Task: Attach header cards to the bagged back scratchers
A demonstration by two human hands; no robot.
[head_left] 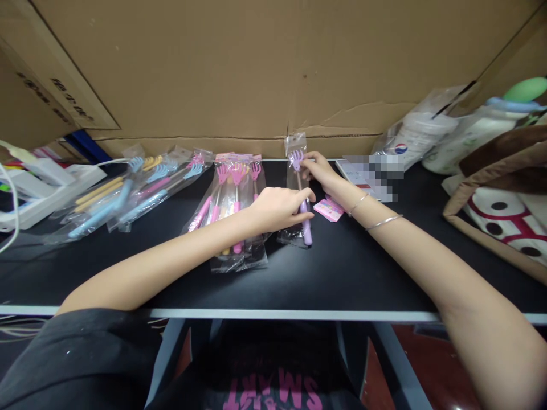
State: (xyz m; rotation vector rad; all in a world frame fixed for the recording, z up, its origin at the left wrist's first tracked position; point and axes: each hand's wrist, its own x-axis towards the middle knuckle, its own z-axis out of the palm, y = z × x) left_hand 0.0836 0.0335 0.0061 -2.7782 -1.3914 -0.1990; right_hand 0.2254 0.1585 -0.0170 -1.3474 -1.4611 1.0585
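Observation:
A purple back scratcher with a claw-shaped head lies upright across the desk in front of me, on or in a clear plastic bag. My left hand has its thumb and fingers closed round the handle. Beside the claw, my right hand pinches the head end, its fingertips partly hidden. Small pink cards lie under and beside my right wrist. Left of my left hand is a pile of bagged pink back scratchers, partly covered by my forearm.
Bagged blue and yellow back scratchers lie farther left, near a white power strip. To the right are a phone, a bagged cup, a bottle and a brown-handled bag. Cardboard walls the back.

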